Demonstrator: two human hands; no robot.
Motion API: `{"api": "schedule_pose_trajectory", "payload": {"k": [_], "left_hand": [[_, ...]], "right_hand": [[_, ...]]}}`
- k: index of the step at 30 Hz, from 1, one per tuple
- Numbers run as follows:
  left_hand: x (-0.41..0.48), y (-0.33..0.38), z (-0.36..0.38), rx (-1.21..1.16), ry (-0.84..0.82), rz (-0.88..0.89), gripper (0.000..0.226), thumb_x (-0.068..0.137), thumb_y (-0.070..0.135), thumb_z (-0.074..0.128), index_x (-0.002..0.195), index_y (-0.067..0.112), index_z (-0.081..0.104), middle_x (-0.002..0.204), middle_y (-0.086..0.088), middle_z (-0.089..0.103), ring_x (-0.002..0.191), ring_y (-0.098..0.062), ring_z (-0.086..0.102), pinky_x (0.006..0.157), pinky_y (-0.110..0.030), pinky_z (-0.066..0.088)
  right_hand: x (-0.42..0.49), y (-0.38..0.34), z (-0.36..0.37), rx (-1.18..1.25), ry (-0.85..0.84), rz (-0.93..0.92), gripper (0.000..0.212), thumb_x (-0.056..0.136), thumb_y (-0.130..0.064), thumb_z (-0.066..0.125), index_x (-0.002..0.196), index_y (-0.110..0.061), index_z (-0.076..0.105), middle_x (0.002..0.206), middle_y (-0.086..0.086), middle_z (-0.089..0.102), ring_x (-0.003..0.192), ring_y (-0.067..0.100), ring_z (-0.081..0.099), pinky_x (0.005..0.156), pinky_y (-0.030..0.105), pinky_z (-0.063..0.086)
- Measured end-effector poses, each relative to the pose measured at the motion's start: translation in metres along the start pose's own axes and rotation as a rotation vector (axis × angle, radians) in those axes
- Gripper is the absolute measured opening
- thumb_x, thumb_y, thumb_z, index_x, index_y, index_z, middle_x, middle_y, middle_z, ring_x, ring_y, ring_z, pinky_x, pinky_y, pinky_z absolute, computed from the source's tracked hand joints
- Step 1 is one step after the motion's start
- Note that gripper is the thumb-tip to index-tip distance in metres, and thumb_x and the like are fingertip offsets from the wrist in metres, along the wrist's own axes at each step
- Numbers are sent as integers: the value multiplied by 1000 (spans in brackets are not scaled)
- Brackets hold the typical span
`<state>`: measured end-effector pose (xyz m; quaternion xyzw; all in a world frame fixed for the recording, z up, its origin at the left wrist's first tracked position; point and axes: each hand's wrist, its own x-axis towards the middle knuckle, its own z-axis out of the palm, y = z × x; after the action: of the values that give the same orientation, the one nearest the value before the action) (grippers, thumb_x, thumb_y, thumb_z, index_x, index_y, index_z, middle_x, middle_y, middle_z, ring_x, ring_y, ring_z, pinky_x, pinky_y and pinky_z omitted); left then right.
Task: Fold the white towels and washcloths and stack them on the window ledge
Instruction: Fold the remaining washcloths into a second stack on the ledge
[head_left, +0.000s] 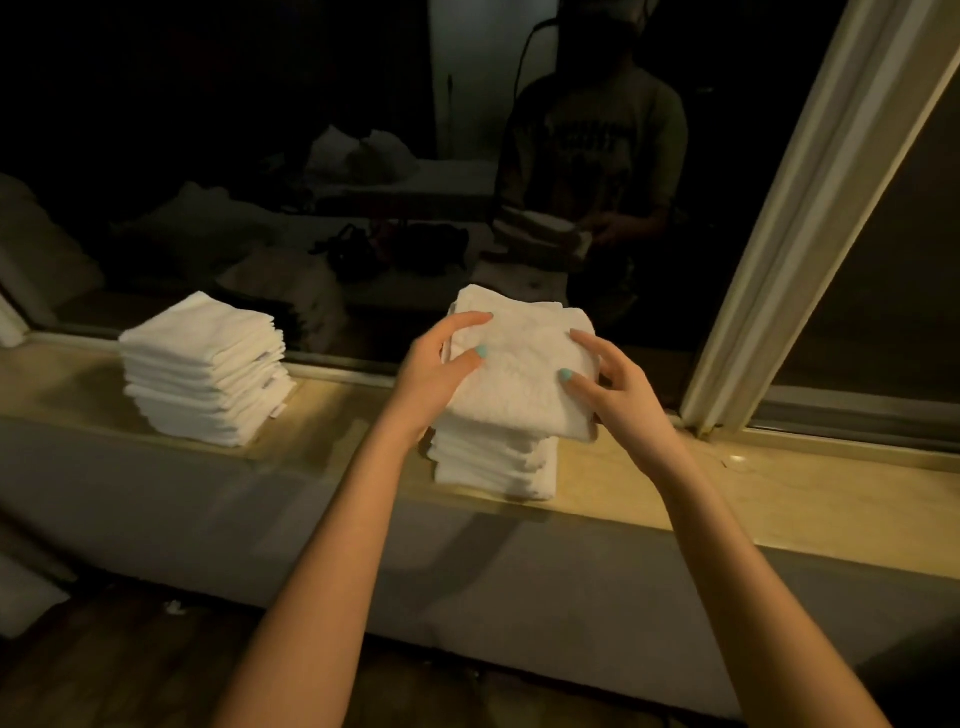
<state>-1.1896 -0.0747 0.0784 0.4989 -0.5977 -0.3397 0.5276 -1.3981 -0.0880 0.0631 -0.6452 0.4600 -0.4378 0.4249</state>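
Both hands on a folded white terry washcloth (519, 364): left hand (441, 364) gripping its left edge, thumb on top; right hand (608, 384) gripping its right edge, thumb likewise on top. Held slightly tilted, directly over a stack of folded white cloths (493, 467) on the pale yellowish window ledge (779, 509). Well apart to the left, on the same ledge, a second stack of folded white towels (208, 369). Farther back, dark window glass (260, 156) with a dim reflection; cream window frame post (810, 208) slanting up at right.
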Motion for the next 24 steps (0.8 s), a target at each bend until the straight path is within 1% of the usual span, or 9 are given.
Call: {"api": "schedule_pose_trajectory", "payload": {"k": [3, 8, 10, 13, 14, 16, 19, 21, 24], "left_hand": [[18, -3, -6, 32, -25, 17, 36, 93, 5, 56, 121, 28, 57, 127, 12, 52, 126, -7, 44, 106, -23, 39], [54, -6, -17, 138, -39, 77, 33, 94, 11, 57, 122, 29, 56, 130, 10, 50, 117, 2, 44, 84, 3, 35], [70, -11, -23, 207, -57, 74, 32, 94, 15, 58, 123, 29, 55, 127, 5, 53, 104, 4, 47, 82, -1, 37], [89, -23, -32, 320, -93, 57, 33, 93, 23, 59, 118, 45, 52, 104, -1, 50, 88, -9, 41, 77, -23, 39], [93, -26, -34, 349, -100, 49, 33, 93, 25, 59, 117, 46, 52, 102, -1, 49, 88, -9, 41, 78, -25, 38], [99, -30, -34, 408, -113, 23, 32, 93, 25, 59, 123, 38, 54, 109, 0, 55, 87, -7, 47, 78, -16, 40], [105, -33, -34, 464, -146, 17, 35, 93, 28, 60, 126, 33, 54, 122, -2, 58, 98, -5, 50, 86, -23, 45], [109, -34, -34, 458, -152, 30, 36, 93, 27, 60, 128, 31, 54, 128, 3, 55, 111, -6, 49, 89, -21, 41], [114, -38, -33, 480, -180, -8, 40, 93, 27, 60, 132, 30, 51, 132, 1, 51, 117, -13, 48, 95, -26, 42]], "right_hand": [[20, -2, 5, -78, 58, -17, 45, 94, -28, 56, 135, -39, 41, 124, -15, 43, 98, -1, 52, 65, 15, 51], [60, -5, 7, -135, 48, -23, 47, 95, -31, 55, 140, -35, 40, 114, -21, 43, 94, 2, 56, 70, 22, 55], [75, -5, 9, -158, 41, -31, 46, 96, -32, 54, 139, -34, 41, 109, -19, 48, 92, 9, 61, 72, 28, 59], [92, -1, 14, -198, 35, -46, 45, 96, -32, 55, 139, -31, 43, 116, -13, 51, 91, 7, 62, 73, 24, 58], [97, 1, 15, -204, 30, -44, 45, 95, -32, 55, 138, -31, 43, 119, -12, 51, 91, 6, 62, 73, 23, 57], [105, 5, 14, -206, 25, -26, 44, 95, -32, 55, 138, -30, 45, 117, -5, 56, 87, 12, 63, 72, 25, 57], [111, 11, 11, -227, 48, -14, 40, 94, -32, 56, 134, -30, 49, 110, 5, 62, 87, 26, 63, 73, 37, 56], [113, 13, 11, -242, 59, -10, 40, 94, -33, 57, 133, -31, 49, 109, 7, 62, 87, 28, 63, 73, 43, 56], [120, 17, 15, -282, 47, 37, 43, 94, -32, 57, 136, -29, 47, 110, -4, 59, 78, 11, 63, 60, 24, 53]]}}
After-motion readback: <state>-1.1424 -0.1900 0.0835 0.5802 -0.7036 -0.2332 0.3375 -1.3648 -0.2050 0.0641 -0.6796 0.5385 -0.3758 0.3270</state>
